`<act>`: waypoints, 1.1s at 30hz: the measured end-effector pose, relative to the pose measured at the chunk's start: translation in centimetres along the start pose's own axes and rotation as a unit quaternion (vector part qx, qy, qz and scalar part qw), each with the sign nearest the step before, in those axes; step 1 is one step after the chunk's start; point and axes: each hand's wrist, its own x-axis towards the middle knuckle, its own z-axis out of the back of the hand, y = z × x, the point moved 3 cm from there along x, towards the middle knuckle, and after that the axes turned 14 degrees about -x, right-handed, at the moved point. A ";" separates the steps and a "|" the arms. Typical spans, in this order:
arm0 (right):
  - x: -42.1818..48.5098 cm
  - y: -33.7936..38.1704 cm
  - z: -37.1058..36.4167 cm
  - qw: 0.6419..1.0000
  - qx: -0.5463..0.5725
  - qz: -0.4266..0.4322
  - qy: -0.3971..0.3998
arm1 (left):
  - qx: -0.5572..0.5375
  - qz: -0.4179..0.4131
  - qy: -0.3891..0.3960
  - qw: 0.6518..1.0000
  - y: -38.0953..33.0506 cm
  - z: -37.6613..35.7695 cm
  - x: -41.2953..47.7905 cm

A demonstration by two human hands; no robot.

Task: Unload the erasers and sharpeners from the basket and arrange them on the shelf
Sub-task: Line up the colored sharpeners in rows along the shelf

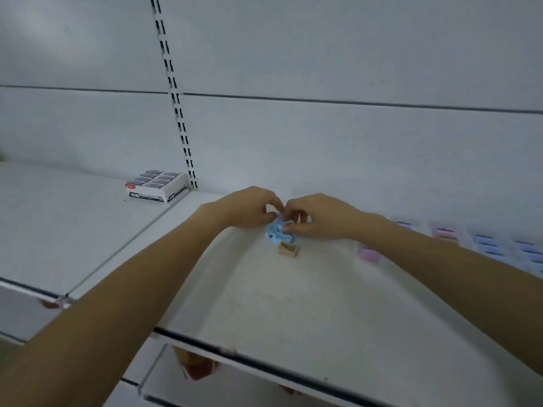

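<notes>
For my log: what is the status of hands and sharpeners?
Left hand, right hand both pinch blue sharpeners. Tan sharpener on shelf, close in front.

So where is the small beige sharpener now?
Head view, centre: the small beige sharpener sits on the white shelf, just in front of the light blue sharpeners, left of the pink eraser.

The light is soft and a little dim. Everything looks fuzzy. The erasers (499, 248) at 3 o'clock are smeared. Lines on the shelf (293, 304) bend.
</notes>
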 end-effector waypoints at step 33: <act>-1.5 2.7 0.5 0.931 0.055 -0.228 -0.278 | -0.456 -0.210 -0.099 0.859 3.4 1.6 0.8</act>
